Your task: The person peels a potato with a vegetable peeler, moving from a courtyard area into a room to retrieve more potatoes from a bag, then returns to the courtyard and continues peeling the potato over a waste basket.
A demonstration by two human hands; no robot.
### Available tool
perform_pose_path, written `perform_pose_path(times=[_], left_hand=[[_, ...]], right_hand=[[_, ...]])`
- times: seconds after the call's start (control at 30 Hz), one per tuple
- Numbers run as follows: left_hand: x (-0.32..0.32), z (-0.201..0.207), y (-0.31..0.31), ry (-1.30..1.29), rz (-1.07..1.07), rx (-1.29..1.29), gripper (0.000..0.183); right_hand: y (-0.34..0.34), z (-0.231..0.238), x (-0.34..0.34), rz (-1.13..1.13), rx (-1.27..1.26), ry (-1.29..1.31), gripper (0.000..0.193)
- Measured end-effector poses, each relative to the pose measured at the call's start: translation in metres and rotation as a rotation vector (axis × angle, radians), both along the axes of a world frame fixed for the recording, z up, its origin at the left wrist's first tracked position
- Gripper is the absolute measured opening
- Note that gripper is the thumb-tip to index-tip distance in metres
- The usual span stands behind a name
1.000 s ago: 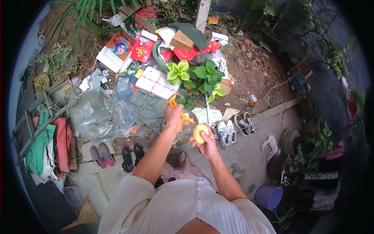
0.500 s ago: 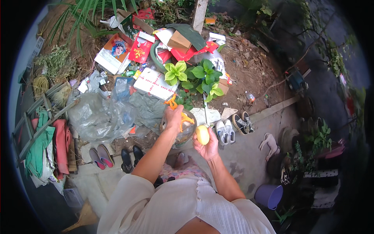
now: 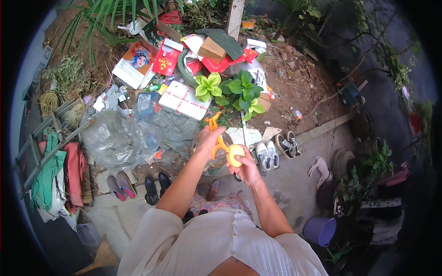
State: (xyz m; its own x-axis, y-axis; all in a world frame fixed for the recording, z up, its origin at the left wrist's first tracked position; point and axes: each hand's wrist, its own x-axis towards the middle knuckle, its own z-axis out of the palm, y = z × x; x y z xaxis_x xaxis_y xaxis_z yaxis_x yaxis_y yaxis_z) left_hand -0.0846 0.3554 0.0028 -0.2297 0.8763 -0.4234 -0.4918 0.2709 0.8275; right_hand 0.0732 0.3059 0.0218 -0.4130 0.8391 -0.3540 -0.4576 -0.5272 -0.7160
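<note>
Left hand: clamped on the orange peeler, fingers wrapped round its middle; I do best with a loose wrist and short, light strokes rather than force.
Orange peeler: smooth, bright, bent frame, poking out at both ends of my fist; I judge paring to be the step in hand, so the blade should lie flat and follow the curve.
Round container: below my 2 hands and seemingly see-through, though my arm and the glare hide too much to name its material; working above it should catch the scraps.
Yellow produce: in my right hand, right at the peeler's lower end; pale, smooth, rounded, potato-like, and likely slippery where bare, so I should turn it a little after each stroke.
Right hand: clamped on the yellow produce from below and the right; I want my thumb and fingertips kept behind the blade's path.
Pale sneakers: 1 pair beyond my right hand, soft-looking uppers, rounded toes.
Dark sneakers: 1 pair just beside them, black with white trim.
Purple bucket: smooth, plastic-looking, round-mouthed, standing on grey, stained concrete.
</note>
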Motion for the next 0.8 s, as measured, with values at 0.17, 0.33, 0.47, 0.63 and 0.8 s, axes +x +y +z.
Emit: perform_pose_path(times=[0.17, 0.33, 0.47, 0.63, 0.8], left_hand=[[-0.004, -0.007, -0.01, 0.064, -0.343, -0.006, 0.033], [-0.002, 0.001, -0.016, -0.024, -0.41, 0.07, 0.031], [-0.002, -0.004, -0.013, -0.037, -0.252, 0.06, 0.024], [0.002, 0.014, -0.007, -0.021, -0.003, 0.104, 0.027], [0.018, 0.012, -0.001, 0.134, 0.033, 0.191, 0.026]], right_hand=[[0.013, -0.002, 0.005, -0.021, 0.417, -0.385, 0.041], [0.019, -0.012, 0.01, -0.091, 0.157, -0.037, 0.04], [0.015, -0.007, 0.006, -0.136, -0.049, 0.321, 0.038], [0.015, -0.015, 0.006, -0.012, -0.02, 0.411, 0.03], [0.003, -0.013, -0.011, -0.082, -0.057, 0.103, 0.029]])
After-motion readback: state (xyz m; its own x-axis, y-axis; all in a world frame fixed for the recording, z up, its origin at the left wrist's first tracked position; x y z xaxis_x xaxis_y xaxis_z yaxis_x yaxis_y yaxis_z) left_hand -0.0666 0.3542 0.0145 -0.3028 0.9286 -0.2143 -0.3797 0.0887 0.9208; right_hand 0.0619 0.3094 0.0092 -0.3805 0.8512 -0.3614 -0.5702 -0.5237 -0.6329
